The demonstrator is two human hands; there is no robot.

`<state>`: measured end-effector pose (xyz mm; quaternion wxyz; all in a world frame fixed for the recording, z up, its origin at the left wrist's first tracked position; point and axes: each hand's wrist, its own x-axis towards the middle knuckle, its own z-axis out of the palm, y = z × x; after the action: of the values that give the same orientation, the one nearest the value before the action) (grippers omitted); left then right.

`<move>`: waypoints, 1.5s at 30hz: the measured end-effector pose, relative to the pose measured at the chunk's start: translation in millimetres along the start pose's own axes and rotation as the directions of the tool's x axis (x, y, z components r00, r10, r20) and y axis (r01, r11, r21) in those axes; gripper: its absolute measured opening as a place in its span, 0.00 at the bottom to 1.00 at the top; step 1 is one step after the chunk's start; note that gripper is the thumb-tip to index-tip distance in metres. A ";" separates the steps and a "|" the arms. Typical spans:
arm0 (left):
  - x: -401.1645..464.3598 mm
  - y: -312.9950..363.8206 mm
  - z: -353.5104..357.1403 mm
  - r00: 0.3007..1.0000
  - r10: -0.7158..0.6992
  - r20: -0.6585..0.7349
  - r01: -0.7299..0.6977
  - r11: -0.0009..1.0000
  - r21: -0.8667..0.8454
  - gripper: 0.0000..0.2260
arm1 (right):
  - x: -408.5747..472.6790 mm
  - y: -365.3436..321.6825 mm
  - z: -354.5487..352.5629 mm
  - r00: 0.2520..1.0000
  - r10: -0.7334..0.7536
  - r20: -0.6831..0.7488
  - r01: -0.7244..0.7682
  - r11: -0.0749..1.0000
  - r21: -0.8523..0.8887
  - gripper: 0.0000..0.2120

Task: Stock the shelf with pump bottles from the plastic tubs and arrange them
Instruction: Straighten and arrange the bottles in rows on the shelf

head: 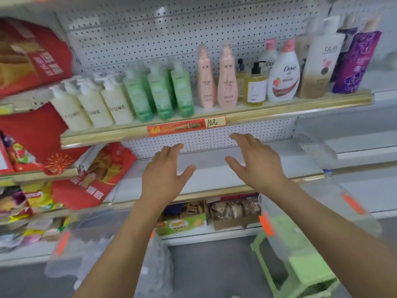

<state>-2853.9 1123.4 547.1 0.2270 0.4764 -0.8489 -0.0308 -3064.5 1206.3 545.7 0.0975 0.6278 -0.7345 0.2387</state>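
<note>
I am holding my left hand (165,168) and right hand (255,162) spread and empty below the shelf (111,136), where the pump bottles (137,97) are already standing upright in grouped rows, seemingly readying to straighten them.

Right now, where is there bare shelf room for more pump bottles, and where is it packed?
Free: the white lower shelf beyond both hands, between the red bags and the right-hand shelf bay. Crowded: the upper shelf, lined from the cream bottles to the purple bottle.
</note>
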 end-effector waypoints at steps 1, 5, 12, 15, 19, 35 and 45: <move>-7.2 -10.6 -9.6 1.000 -0.006 -0.006 0.006 1.000 0.009 0.27 | -1.6 -13.2 -1.3 1.000 -0.012 0.004 0.012 1.000 0.008 0.26; -22.3 -53.0 -44.4 0.999 0.020 -0.025 -0.018 0.997 0.075 0.27 | 5.1 -60.6 -2.7 0.998 -0.065 0.002 0.065 0.998 0.026 0.25; -21.8 -152.3 -84.8 0.986 -0.095 -0.137 0.094 0.995 -0.010 0.26 | 45.1 -151.2 30.3 0.986 -0.164 0.023 0.163 0.986 0.035 0.22; -6.3 -203.4 -98.6 0.982 -0.127 -0.140 0.123 0.992 -0.038 0.26 | 77.8 -195.1 54.6 0.984 -0.175 0.033 0.173 0.982 0.071 0.23; 23.5 -277.9 -122.8 0.984 -0.125 -0.126 0.116 0.990 -0.077 0.27 | 125.8 -259.7 92.2 0.994 -0.108 0.010 0.106 0.983 0.150 0.21; 204.8 -424.2 -173.3 0.993 -0.041 -0.115 -0.002 0.935 -0.354 0.23 | 311.8 -340.5 120.0 0.989 0.044 -0.144 0.005 0.947 0.321 0.16; 317.6 -438.8 -180.5 0.988 -0.152 0.022 0.148 0.911 -0.386 0.22 | 450.0 -331.0 113.1 0.971 -0.196 0.136 0.145 0.937 0.317 0.10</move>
<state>-2571.1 652.9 703.8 0.3169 0.4862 -0.7861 -0.2127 -2813.0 726.3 722.4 -0.0414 0.7144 -0.6368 0.2870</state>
